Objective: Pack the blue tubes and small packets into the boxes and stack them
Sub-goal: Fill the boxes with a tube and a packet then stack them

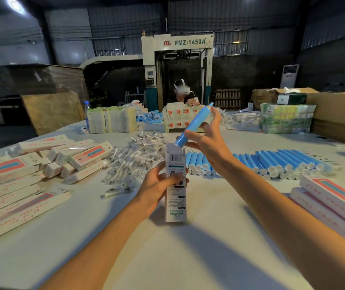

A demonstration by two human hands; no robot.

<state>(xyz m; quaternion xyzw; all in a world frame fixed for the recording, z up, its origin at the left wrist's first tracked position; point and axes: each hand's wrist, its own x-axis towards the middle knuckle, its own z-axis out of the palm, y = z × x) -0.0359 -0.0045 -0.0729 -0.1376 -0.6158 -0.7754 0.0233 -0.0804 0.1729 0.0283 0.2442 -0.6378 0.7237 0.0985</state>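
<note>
My left hand (157, 188) grips a long white printed box (175, 197) upright above the table, its open end at the top. My right hand (207, 141) holds a blue tube (194, 124) at a slant, its lower end at the mouth of the box. A row of more blue tubes (272, 162) lies on the table behind my right arm. A heap of small clear packets (134, 160) sits left of the box. Packed white boxes with pink and teal print are piled at the left (21, 178) and stacked at the right (334, 201).
A white table (167, 248) spreads below my arms. At its far side sit a person wearing a headset (181, 91), stacks of flat cartons (113, 119), a water bottle (87, 114), wrapped bundles (286, 118) and brown cardboard boxes (339, 116).
</note>
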